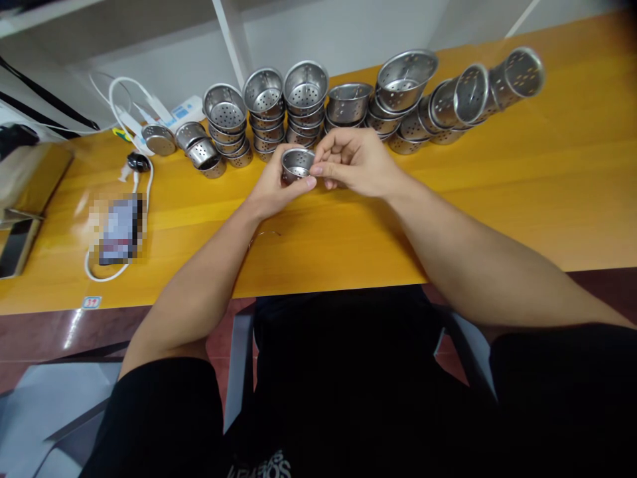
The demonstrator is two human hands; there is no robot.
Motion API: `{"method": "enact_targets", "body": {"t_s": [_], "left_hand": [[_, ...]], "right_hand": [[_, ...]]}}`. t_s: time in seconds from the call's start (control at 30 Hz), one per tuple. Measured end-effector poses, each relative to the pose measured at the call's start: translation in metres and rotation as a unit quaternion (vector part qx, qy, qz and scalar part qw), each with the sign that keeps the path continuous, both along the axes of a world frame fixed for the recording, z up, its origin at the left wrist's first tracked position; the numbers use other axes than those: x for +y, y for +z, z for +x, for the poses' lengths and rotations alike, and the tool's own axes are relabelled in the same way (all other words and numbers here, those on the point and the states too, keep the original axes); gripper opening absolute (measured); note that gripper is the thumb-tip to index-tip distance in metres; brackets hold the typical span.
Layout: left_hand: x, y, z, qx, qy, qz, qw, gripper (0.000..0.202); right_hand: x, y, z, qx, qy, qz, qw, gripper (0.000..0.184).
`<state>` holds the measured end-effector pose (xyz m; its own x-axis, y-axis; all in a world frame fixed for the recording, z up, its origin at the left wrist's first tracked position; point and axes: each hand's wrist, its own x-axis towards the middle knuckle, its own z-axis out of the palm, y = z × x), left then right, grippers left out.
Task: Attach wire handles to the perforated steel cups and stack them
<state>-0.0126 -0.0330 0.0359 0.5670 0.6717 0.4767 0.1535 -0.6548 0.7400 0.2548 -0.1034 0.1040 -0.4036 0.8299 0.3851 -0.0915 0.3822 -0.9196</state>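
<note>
My left hand (pixel 276 182) wraps round a small perforated metal cup (pixel 297 161), tilted so that its open top and the holes inside show. At the cup's right rim, the thumb and forefinger of my right hand (pixel 355 162) close in a pinch on its edge. Whether anything thin is also between those fingertips is too small to tell. Just behind both hands rise stacks of similar perforated cups (pixel 306 89), some partly hidden by my hands. A thin wire (pixel 269 233) lies on the table beside my left forearm.
More cup stacks lean to the right (pixel 450 103), with a shorter one at the left (pixel 203 151). A power strip (pixel 186 113) with white cables and a blurred-out object (pixel 119 229) lie on the left of the wooden table (pixel 562 192). A phone (pixel 17 245) sits at the far left.
</note>
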Motion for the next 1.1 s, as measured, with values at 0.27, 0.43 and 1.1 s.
{"method": "enact_targets", "body": {"t_s": [0.27, 0.43, 1.1], "left_hand": [[0.005, -0.010, 0.001, 0.014, 0.007, 0.042, 0.999, 0.100], [0.007, -0.012, 0.003, 0.020, 0.017, 0.051, 0.998, 0.096], [0.003, -0.007, 0.003, 0.020, -0.017, 0.032, 0.999, 0.109]], "right_hand": [[0.004, -0.008, -0.006, -0.025, -0.035, -0.013, 0.999, 0.079], [0.004, -0.008, -0.003, -0.066, -0.057, -0.010, 0.996, 0.080], [0.012, -0.012, 0.001, -0.079, -0.026, 0.012, 0.996, 0.085]]}}
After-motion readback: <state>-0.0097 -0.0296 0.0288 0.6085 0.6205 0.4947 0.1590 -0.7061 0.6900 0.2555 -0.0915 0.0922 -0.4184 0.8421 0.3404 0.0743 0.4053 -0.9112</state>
